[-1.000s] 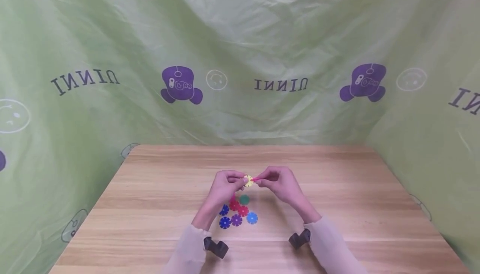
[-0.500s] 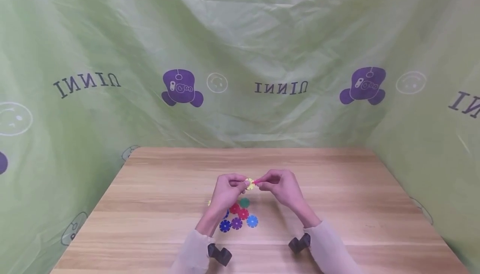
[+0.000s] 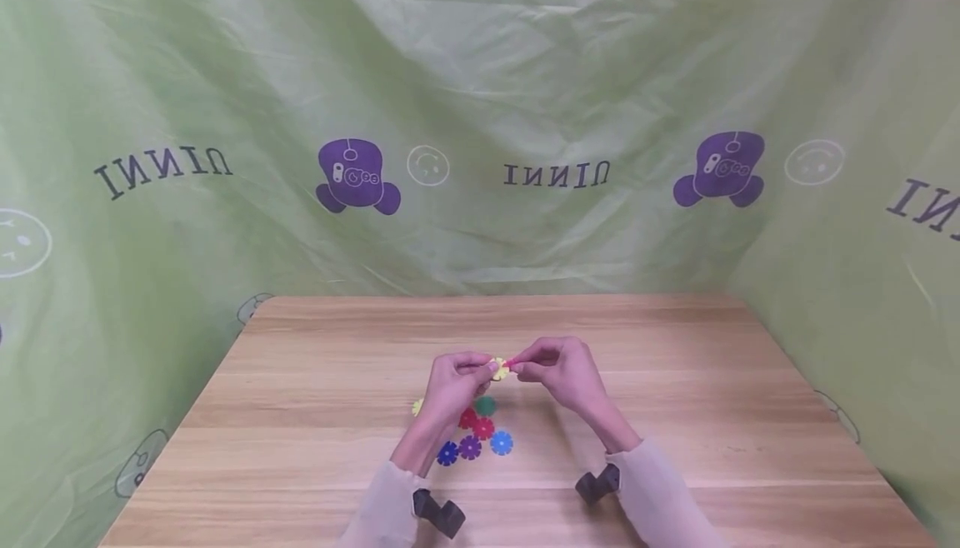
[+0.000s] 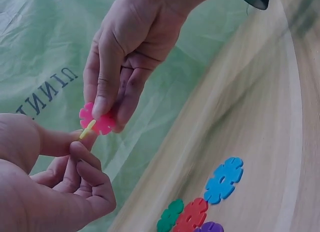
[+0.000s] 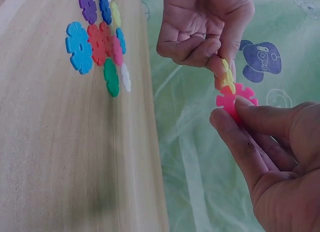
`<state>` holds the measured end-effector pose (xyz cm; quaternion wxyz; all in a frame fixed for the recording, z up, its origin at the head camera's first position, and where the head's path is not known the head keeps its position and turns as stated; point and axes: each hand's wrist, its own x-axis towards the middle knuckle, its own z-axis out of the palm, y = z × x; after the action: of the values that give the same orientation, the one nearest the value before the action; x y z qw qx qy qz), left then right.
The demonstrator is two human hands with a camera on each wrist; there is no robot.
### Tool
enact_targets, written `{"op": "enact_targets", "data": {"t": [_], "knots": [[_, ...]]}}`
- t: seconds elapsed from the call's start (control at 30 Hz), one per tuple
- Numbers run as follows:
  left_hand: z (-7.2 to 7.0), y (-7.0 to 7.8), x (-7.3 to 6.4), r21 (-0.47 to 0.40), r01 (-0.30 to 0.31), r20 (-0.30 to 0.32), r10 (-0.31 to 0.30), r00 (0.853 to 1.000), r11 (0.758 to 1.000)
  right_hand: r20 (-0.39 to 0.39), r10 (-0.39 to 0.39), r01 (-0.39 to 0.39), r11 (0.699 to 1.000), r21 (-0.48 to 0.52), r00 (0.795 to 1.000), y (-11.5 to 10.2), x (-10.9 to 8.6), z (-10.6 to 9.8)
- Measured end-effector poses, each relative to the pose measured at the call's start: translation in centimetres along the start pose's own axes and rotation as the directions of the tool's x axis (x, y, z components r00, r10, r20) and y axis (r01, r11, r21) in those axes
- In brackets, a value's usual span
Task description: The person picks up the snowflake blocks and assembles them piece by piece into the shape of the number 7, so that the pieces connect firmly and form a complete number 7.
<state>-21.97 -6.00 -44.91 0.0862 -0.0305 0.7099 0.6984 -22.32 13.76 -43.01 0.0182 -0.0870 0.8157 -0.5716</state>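
In the head view my left hand pinches a yellow notched plastic disc between thumb and fingers. My right hand pinches a pink notched disc, held at an angle to the yellow one. Edge to edge, the two pieces meet at their slots in the right wrist view, the yellow disc crossing the pink rim. From the left wrist the yellow piece shows edge-on against the pink disc. Both hands are raised above the table, fingertips close together.
Loose discs lie on the wooden table below the hands: light blue, purple, dark blue, green, red and others. A yellow one shows left of the left wrist. Green printed cloth hangs behind.
The left forearm has shifted slightly right, uncovering the yellow disc on the table and covering a dark blue one. The held yellow disc has tilted slightly; both hands keep their pinch.
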Motion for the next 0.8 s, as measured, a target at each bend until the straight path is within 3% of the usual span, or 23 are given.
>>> {"op": "enact_targets", "data": {"t": [0.3,0.53,0.67,0.8], "knots": [[-0.6,0.2,0.5,0.182,-0.077,0.058,0.067,0.996,0.980,0.038,-0.015,0.017,0.998,-0.061,0.999,0.7,0.2,-0.6],[-2.1,0.8,0.8,0.248,-0.123,0.082,0.106,0.991,0.961,0.037,-0.028,0.030,0.998,-0.057,0.999,0.9,0.6,-1.0],[-3.3,0.2,0.7,0.330,-0.140,0.102,0.112,0.988,0.934,0.035,0.008,-0.006,0.999,-0.043,0.999,1.1,0.4,-1.2],[-5.1,-0.4,0.8,0.443,-0.165,0.077,0.145,0.986,0.881,0.044,0.030,-0.028,0.999,-0.033,0.999,0.9,0.5,-1.3]]}}
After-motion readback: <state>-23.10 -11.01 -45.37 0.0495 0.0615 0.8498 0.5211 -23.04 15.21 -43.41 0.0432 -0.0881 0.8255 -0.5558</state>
